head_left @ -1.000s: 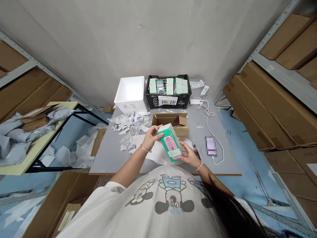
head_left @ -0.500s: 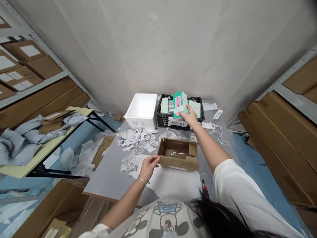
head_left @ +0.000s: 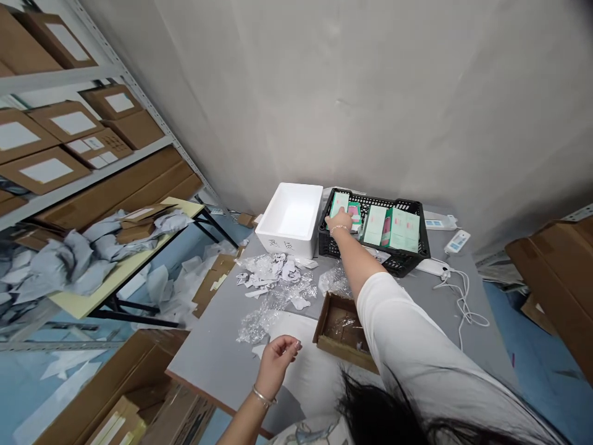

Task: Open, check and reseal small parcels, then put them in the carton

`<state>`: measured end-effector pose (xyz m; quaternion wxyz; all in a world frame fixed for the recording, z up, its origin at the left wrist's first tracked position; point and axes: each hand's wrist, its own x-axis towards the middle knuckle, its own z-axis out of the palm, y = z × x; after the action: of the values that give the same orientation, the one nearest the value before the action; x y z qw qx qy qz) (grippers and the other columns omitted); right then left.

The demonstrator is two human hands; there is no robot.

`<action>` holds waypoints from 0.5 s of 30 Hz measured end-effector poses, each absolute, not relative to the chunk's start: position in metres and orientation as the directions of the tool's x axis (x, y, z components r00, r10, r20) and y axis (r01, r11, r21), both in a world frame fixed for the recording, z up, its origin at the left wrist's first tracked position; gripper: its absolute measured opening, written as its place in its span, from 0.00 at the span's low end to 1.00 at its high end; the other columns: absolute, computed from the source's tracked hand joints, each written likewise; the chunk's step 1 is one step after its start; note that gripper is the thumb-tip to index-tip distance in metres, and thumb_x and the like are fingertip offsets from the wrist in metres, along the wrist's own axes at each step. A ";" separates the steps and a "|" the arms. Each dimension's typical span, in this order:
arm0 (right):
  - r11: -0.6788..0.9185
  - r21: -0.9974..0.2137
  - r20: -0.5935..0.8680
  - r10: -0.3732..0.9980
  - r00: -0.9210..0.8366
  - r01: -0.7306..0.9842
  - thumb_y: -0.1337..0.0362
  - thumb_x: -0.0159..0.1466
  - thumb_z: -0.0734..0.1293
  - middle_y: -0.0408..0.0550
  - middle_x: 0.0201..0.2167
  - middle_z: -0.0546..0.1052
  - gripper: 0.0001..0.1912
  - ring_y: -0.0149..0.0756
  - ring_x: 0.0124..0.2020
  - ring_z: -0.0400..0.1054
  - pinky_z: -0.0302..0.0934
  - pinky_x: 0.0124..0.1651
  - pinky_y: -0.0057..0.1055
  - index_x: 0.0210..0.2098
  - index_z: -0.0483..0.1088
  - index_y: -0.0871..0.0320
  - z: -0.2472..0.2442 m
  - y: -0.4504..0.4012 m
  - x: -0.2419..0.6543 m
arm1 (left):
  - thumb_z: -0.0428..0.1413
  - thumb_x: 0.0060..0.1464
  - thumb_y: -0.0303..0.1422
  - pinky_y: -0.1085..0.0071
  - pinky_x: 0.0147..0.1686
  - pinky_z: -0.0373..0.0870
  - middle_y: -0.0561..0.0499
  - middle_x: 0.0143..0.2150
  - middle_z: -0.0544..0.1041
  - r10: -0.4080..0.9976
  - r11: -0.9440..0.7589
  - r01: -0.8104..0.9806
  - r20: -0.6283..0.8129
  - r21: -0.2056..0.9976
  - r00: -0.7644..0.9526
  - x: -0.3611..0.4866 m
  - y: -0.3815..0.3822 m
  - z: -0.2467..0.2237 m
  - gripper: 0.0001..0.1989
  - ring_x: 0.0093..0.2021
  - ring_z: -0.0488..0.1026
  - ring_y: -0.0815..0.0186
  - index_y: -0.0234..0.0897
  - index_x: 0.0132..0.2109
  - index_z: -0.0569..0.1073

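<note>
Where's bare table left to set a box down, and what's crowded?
Bare grey tabletop lies between the bubble wrap and the front edge, left of the left hand. Crowded: the paper scraps beside the white foam box, and the black crate under the right hand.

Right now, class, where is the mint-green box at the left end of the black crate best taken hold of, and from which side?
Come from above and pinch the upper end of the mint-green box across its broad faces with the fingers. It seems to stand on end in the black plastic crate, so its top clears the rim, and the right hand is beside it.
</note>
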<state>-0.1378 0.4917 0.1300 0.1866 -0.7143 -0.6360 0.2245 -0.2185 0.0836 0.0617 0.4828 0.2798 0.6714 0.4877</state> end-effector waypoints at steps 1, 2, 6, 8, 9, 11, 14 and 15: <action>-0.128 -0.542 -0.087 0.992 0.096 0.830 0.50 0.61 0.67 0.69 0.56 0.63 0.35 0.49 0.48 0.70 0.65 0.50 0.43 0.60 0.59 0.66 0.128 0.494 -0.138 | 0.65 0.40 0.51 0.70 0.29 0.70 0.50 0.26 0.76 0.839 0.374 -0.103 -0.383 0.922 -0.385 -0.220 0.085 0.061 0.19 0.26 0.70 0.67 0.39 0.28 0.76; -0.129 -0.533 -0.094 0.991 0.093 0.836 0.47 0.61 0.66 0.69 0.56 0.62 0.37 0.50 0.49 0.69 0.64 0.51 0.44 0.60 0.59 0.66 0.127 0.496 -0.137 | 0.64 0.41 0.52 0.70 0.29 0.70 0.49 0.27 0.77 0.836 0.380 -0.105 -0.390 0.919 -0.386 -0.221 0.087 0.060 0.20 0.27 0.71 0.67 0.38 0.28 0.76; -0.026 -0.537 -0.060 0.998 -0.007 0.843 0.35 0.59 0.61 0.70 0.61 0.58 0.47 0.57 0.59 0.59 0.54 0.59 0.52 0.64 0.55 0.64 0.142 0.504 -0.120 | 0.59 0.47 0.54 0.68 0.33 0.72 0.47 0.32 0.79 0.865 0.391 -0.077 -0.395 0.917 -0.310 -0.223 0.102 0.057 0.22 0.30 0.73 0.65 0.37 0.31 0.76; 0.083 -0.572 0.033 0.996 -0.078 0.816 0.35 0.61 0.58 0.69 0.61 0.58 0.46 0.57 0.62 0.57 0.51 0.62 0.53 0.66 0.54 0.64 0.152 0.499 -0.091 | 0.57 0.49 0.55 0.68 0.34 0.72 0.45 0.35 0.79 0.882 0.396 -0.051 -0.395 0.917 -0.258 -0.225 0.113 0.056 0.24 0.33 0.74 0.64 0.37 0.33 0.77; 0.130 -0.592 0.086 0.991 -0.099 0.795 0.36 0.63 0.56 0.68 0.61 0.59 0.45 0.57 0.62 0.57 0.50 0.62 0.52 0.66 0.54 0.64 0.156 0.490 -0.069 | 0.56 0.50 0.55 0.68 0.35 0.73 0.45 0.38 0.79 0.887 0.398 -0.041 -0.395 0.917 -0.238 -0.225 0.119 0.055 0.24 0.34 0.75 0.64 0.37 0.36 0.76; 0.226 -0.621 0.178 0.973 -0.146 0.751 0.38 0.64 0.55 0.65 0.61 0.61 0.43 0.54 0.63 0.56 0.49 0.63 0.51 0.66 0.54 0.63 0.157 0.460 -0.015 | 0.55 0.52 0.55 0.67 0.37 0.74 0.43 0.46 0.78 0.891 0.403 -0.017 -0.397 0.915 -0.221 -0.225 0.132 0.052 0.25 0.40 0.75 0.63 0.38 0.43 0.75; 0.173 -0.628 0.183 0.980 -0.072 0.758 0.38 0.62 0.60 0.66 0.62 0.61 0.46 0.55 0.65 0.52 0.47 0.65 0.50 0.67 0.51 0.64 0.138 0.376 0.069 | 0.58 0.50 0.54 0.65 0.39 0.74 0.39 0.56 0.72 0.904 0.396 0.081 -0.373 0.915 -0.208 -0.221 0.153 0.046 0.30 0.46 0.75 0.59 0.39 0.53 0.69; 0.093 -0.630 0.132 0.991 -0.012 0.771 0.37 0.59 0.62 0.68 0.63 0.59 0.50 0.57 0.66 0.52 0.47 0.65 0.51 0.68 0.49 0.66 0.126 0.342 0.089 | 0.61 0.48 0.53 0.64 0.41 0.73 0.37 0.58 0.71 0.914 0.387 0.124 -0.361 0.914 -0.187 -0.218 0.161 0.043 0.33 0.47 0.75 0.58 0.38 0.55 0.67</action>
<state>0.0894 0.3424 0.1262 0.2810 -0.6443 -0.6839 0.1956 -0.2177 0.1606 0.0433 0.5034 0.3911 0.6632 0.3921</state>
